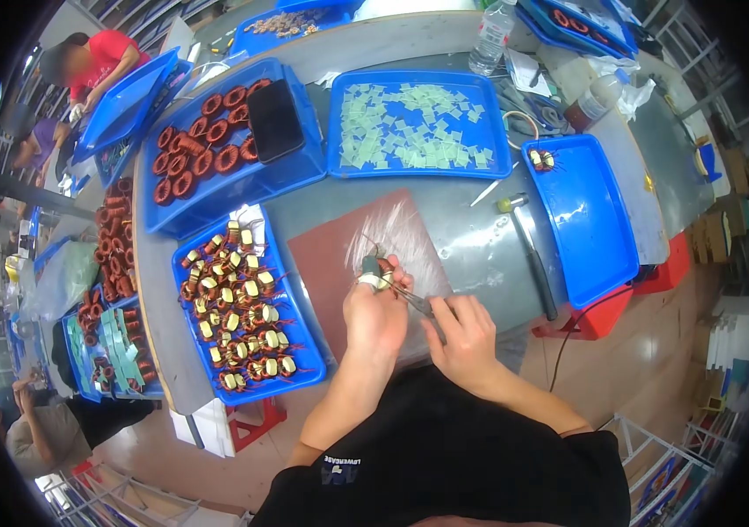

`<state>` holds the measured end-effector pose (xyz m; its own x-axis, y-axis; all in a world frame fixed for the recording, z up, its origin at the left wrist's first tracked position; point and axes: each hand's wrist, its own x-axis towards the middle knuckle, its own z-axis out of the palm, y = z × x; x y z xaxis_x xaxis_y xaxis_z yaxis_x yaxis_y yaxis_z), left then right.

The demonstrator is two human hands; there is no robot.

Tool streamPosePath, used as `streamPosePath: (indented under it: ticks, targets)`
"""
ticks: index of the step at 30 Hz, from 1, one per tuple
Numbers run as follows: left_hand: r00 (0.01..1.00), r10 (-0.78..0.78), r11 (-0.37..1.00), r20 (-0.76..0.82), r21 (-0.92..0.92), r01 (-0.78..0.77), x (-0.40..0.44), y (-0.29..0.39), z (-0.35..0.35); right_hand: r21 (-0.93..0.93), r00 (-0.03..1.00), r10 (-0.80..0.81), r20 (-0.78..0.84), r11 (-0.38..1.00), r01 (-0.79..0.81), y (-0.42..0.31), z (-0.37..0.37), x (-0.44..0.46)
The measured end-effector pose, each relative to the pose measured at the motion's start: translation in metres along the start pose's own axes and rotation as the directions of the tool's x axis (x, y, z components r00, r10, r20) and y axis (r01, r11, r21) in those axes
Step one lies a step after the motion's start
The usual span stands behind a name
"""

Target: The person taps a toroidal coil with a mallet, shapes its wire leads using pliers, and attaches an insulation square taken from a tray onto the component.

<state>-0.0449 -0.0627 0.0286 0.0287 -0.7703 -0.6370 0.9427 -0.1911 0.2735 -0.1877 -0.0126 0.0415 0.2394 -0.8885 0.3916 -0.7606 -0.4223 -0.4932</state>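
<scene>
My left hand [376,314] is closed around a copper-wound coil [385,266], with a pale band and a dark green piece on it and thin wire ends sticking out. A slim metal tool that looks like tweezers [416,301] is gripped in my right hand [464,338]. Its tip reaches the coil, but my fingers partly hide where they meet. Both hands are above a reddish-brown mat [331,255] with clear film on its right part. To the left, a blue tray [309,373] holds many coils with pale yellow bands [234,303].
Behind the mat lies a blue tray [337,132] of pale green squares. A blue bin [159,215] of copper coils carries a black phone [275,120]. At right are a hammer [532,255], a blue tray [590,228] with banded coils, and bottles [491,37]. Other people sit at left.
</scene>
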Motion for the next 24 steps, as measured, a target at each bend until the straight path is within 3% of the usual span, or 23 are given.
streamPosePath:
  ticks: [4, 6, 11, 14, 15, 17, 19, 21, 24]
  targets:
    - [0.999, 0.007, 1.000, 0.044, 0.017, -0.008, 0.000, 0.000, -0.008, 0.053, 0.999, 0.019, -0.041, 0.998, -0.017, 0.006, 0.010, -0.007]
    - [0.963, 0.119, 0.976, 0.241, 0.152, -0.158, -0.004, -0.002, -0.012, 0.067, 0.999, 0.012, -0.049, 0.998, -0.009, 0.009, 0.007, -0.008]
    - [0.885, 0.283, 0.859, 0.369, 0.312, -0.405, -0.016, 0.018, -0.030, 0.020, 0.990, -0.119, 0.075, 0.993, 0.118, 0.028, -0.020, -0.004]
    - [0.858, 0.264, 0.603, 0.441, 0.619, -0.504, -0.024, 0.020, -0.040, 0.036, 0.983, -0.070, 0.168, 0.997, 0.065, 0.036, -0.027, 0.006]
    - [0.863, 0.263, 0.609, 0.432, 0.619, -0.496, -0.028, 0.017, -0.041, 0.068, 0.976, -0.042, 0.214, 0.997, 0.028, 0.037, -0.033, 0.012]
    - [0.834, 0.239, 0.434, 0.497, 0.714, -0.550, -0.036, 0.011, -0.043, 0.140, 0.967, -0.026, 0.253, 0.990, -0.010, 0.031, -0.038, 0.024]
    - [0.844, 0.237, 0.410, 0.480, 0.739, -0.535, -0.039, 0.009, -0.046, 0.218, 0.960, -0.035, 0.276, 0.975, -0.027, 0.026, -0.041, 0.030]
    - [0.794, 0.193, 0.199, 0.576, 0.770, -0.606, -0.041, 0.012, -0.048, 0.229, 0.954, -0.047, 0.298, 0.973, -0.023, 0.025, -0.043, 0.035]
    - [0.813, 0.183, 0.254, 0.552, 0.773, -0.582, -0.047, 0.012, -0.043, 0.301, 0.935, -0.036, 0.353, 0.950, -0.078, 0.024, -0.047, 0.036]
